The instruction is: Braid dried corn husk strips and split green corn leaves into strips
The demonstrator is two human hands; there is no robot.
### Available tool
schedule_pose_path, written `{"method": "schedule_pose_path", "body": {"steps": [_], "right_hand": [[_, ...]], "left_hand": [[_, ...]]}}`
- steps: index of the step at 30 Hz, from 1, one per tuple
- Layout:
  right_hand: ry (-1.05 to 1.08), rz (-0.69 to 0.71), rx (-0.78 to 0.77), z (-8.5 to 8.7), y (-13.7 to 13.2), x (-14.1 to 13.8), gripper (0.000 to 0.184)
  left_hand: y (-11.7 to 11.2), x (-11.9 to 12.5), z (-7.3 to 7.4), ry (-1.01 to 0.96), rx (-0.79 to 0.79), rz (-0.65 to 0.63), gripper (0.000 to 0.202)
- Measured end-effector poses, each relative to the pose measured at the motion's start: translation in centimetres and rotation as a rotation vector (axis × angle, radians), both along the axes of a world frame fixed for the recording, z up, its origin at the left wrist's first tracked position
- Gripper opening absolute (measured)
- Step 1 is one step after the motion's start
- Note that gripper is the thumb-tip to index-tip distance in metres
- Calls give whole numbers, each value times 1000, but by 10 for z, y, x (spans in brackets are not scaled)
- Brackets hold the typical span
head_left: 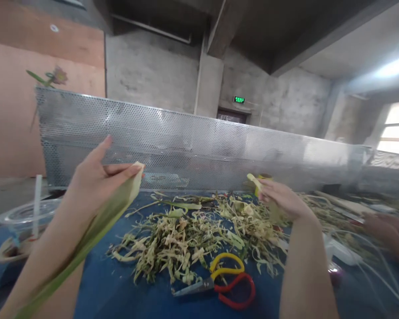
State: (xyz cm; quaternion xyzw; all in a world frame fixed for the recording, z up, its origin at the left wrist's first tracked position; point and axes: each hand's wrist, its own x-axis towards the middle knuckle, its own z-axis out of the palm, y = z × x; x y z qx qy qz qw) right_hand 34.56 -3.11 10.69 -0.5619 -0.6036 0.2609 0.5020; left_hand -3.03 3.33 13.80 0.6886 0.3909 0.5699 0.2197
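My left hand (96,184) pinches the pale, cut-looking end of a long flat green leaf (109,217). The leaf trails down across my forearm to the lower left corner. Off to the right, my right hand (281,197) is closed on a short pale-green leaf strip (253,181), whose tip sticks out past the fingers. Between the hands lies a heap of curled, wilted plant trimmings (182,239). In front of the heap rests a pair of scissors (216,281) with one yellow and one red handle, blades pointing left.
A perforated metal screen (186,141) runs along the back of the blue table (119,292). At left stands a clear plastic cup (29,217) with a straw. A white device with cords (342,250) lies at right, near another person's hand (382,226). A yellow roll (262,177) stands behind my right hand.
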Motion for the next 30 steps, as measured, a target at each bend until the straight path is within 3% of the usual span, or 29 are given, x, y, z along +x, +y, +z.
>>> {"method": "schedule_pose_path", "body": {"steps": [1,5,7,12,16,19,21,26,30], "right_hand": [[45,52,34,2,1,-5,57],[133,215,74,13,9,-47,42],[132,278,55,14,12,-64,31],[60,500,-8,9,20,-84,18],[-6,535,-61,5,27,-97,17],[-95,595,-102,6,28,-105,18],[-152,583,-137,6,28,-108,22],[-404,331,-150,4,29,-109,30],[-523,242,-90,1,30,-109,30]], "left_hand": [[2,1,1,16,13,17,81],[3,28,-9,136,-48,-221,66],[3,42,-16,115,-26,-262,65],[2,61,-29,111,33,-367,78],[-5,74,-33,132,74,-476,96],[-8,78,-34,115,99,-593,92],[-8,77,-35,139,105,-638,87],[-2,77,-38,445,226,-487,74],[0,84,-41,650,246,-473,71]]}}
